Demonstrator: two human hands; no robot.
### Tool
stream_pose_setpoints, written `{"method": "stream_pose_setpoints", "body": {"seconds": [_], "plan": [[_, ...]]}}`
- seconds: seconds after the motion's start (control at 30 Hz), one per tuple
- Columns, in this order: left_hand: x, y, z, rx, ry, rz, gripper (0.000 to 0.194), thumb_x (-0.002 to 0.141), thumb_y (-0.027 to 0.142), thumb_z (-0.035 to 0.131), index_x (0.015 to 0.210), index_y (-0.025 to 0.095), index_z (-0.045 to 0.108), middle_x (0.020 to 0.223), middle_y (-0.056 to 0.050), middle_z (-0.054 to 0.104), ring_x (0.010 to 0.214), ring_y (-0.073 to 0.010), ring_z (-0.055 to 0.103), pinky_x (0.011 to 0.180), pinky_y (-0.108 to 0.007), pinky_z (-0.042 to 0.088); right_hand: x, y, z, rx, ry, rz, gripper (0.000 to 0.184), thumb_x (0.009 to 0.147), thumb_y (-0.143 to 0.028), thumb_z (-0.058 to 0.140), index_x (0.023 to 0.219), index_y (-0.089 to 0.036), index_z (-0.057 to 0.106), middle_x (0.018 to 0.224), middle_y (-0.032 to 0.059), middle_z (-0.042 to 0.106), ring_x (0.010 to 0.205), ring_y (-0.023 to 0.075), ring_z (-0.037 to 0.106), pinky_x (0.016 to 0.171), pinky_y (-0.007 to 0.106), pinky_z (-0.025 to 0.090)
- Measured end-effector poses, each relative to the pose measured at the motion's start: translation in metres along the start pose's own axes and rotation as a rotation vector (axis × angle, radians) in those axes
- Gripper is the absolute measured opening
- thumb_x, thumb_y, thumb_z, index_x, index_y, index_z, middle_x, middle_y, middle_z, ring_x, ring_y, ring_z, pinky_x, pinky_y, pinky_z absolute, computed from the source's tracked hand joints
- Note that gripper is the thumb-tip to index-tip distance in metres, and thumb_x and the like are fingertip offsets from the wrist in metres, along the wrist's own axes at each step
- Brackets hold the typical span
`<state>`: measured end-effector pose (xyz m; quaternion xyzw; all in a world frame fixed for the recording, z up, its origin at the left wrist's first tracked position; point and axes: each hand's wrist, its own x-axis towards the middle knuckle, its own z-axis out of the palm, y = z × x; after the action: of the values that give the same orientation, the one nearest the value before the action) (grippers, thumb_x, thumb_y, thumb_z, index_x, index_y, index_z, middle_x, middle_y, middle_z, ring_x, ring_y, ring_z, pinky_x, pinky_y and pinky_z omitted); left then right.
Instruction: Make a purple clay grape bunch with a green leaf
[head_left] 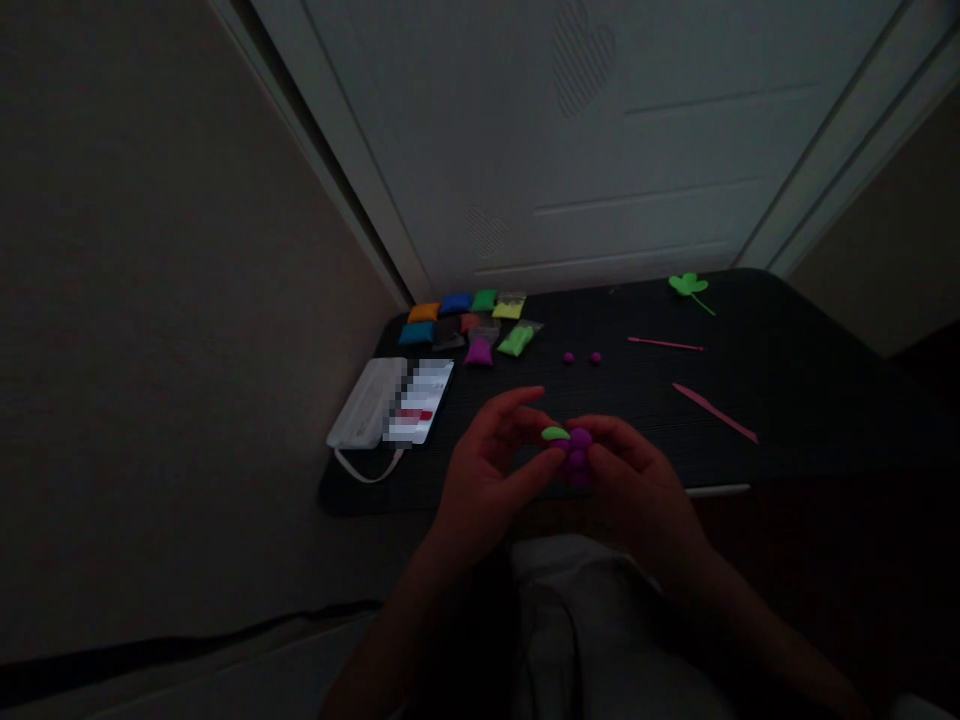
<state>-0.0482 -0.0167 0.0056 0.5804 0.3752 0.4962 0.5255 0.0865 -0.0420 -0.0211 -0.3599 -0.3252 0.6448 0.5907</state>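
Between my two hands is a clay grape bunch (577, 460), made of several purple balls pressed together with a light green leaf (556, 434) at its upper left. My left hand (499, 465) grips it from the left, thumb on the front and index finger raised. From the other side, my right hand (634, 475) pinches it with thumb and fingers. Beyond the hands, two small purple clay balls (595, 358) lie apart on the dark table (555, 390). The fingertips behind the bunch are partly hidden.
Colourful clay packets (455, 303) lie at the back left, with an opened purple one (479, 350). A phone (421, 400) and a white power bank (369, 403) with a cable sit left. Right are a pink knife tool (715, 412), a thin pink stick (666, 344) and a green clover shape (688, 286).
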Motion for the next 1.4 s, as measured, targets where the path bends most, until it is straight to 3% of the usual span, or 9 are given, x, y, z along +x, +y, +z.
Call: {"method": "stream_pose_setpoints", "body": {"seconds": [0.17, 0.57, 0.7, 0.87, 1.03, 1.17, 1.4], "plan": [[0.000, -0.001, 0.000, -0.030, 0.015, 0.012, 0.046, 0.065, 0.012, 0.064, 0.107, 0.024, 0.051, 0.084, 0.000, 0.060, 0.079, -0.0120, 0.059, 0.070, -0.024, 0.049, -0.003, -0.002, 0.001, -0.104, -0.021, -0.057, 0.029, 0.067, -0.022, 0.067, 0.094, -0.029, 0.060, 0.092, -0.0027, 0.064, 0.083, 0.0118, 0.059, 0.075, 0.024, 0.047], [0.000, -0.002, 0.002, -0.079, 0.013, -0.038, 0.045, 0.063, 0.011, 0.066, 0.104, 0.025, 0.054, 0.083, 0.001, 0.060, 0.078, -0.0114, 0.059, 0.069, -0.022, 0.048, -0.004, -0.003, 0.003, -0.170, 0.009, -0.096, 0.027, 0.069, -0.023, 0.065, 0.096, -0.029, 0.059, 0.095, -0.0026, 0.063, 0.088, 0.0128, 0.058, 0.079, 0.026, 0.046], [0.004, -0.009, 0.001, -0.190, 0.069, -0.072, 0.044, 0.062, 0.011, 0.066, 0.103, 0.024, 0.054, 0.083, 0.001, 0.060, 0.076, -0.0109, 0.059, 0.067, -0.022, 0.048, -0.002, -0.001, 0.001, -0.144, 0.003, -0.099, 0.029, 0.072, -0.025, 0.062, 0.100, -0.029, 0.058, 0.098, -0.0016, 0.061, 0.088, 0.0125, 0.057, 0.079, 0.026, 0.045], [0.012, -0.013, -0.004, -0.477, 0.102, -0.186, 0.037, 0.068, 0.019, 0.062, 0.104, 0.022, 0.052, 0.086, -0.001, 0.060, 0.075, -0.0109, 0.059, 0.068, -0.024, 0.047, -0.002, 0.000, 0.001, -0.209, 0.002, -0.202, 0.036, 0.073, -0.024, 0.060, 0.108, -0.030, 0.051, 0.102, 0.0008, 0.058, 0.084, 0.0132, 0.058, 0.076, 0.028, 0.046], [0.010, -0.012, 0.000, -0.576, 0.115, -0.240, 0.034, 0.070, 0.020, 0.059, 0.103, 0.023, 0.051, 0.090, -0.002, 0.060, 0.078, -0.0133, 0.060, 0.071, -0.028, 0.048, -0.004, 0.002, 0.003, -0.437, 0.064, -0.408, 0.032, 0.068, -0.016, 0.064, 0.097, -0.028, 0.055, 0.095, 0.0010, 0.057, 0.088, 0.0163, 0.055, 0.081, 0.032, 0.043], [0.007, -0.014, 0.003, -0.540, 0.081, -0.195, 0.035, 0.070, 0.018, 0.060, 0.103, 0.024, 0.052, 0.089, 0.000, 0.059, 0.081, -0.0121, 0.059, 0.074, -0.027, 0.047, -0.003, 0.003, 0.000, -0.554, 0.089, -0.509, 0.021, 0.071, -0.015, 0.061, 0.088, -0.027, 0.058, 0.089, 0.0003, 0.056, 0.085, 0.0159, 0.053, 0.079, 0.031, 0.042], [0.003, -0.010, -0.001, -0.282, 0.079, -0.059, 0.045, 0.067, 0.012, 0.062, 0.108, 0.028, 0.052, 0.103, -0.001, 0.059, 0.089, -0.0127, 0.057, 0.075, -0.024, 0.046, -0.003, 0.002, -0.004, -0.592, 0.080, -0.522, 0.021, 0.074, -0.015, 0.058, 0.091, -0.028, 0.058, 0.087, 0.0001, 0.057, 0.082, 0.0154, 0.053, 0.075, 0.029, 0.042]]}}
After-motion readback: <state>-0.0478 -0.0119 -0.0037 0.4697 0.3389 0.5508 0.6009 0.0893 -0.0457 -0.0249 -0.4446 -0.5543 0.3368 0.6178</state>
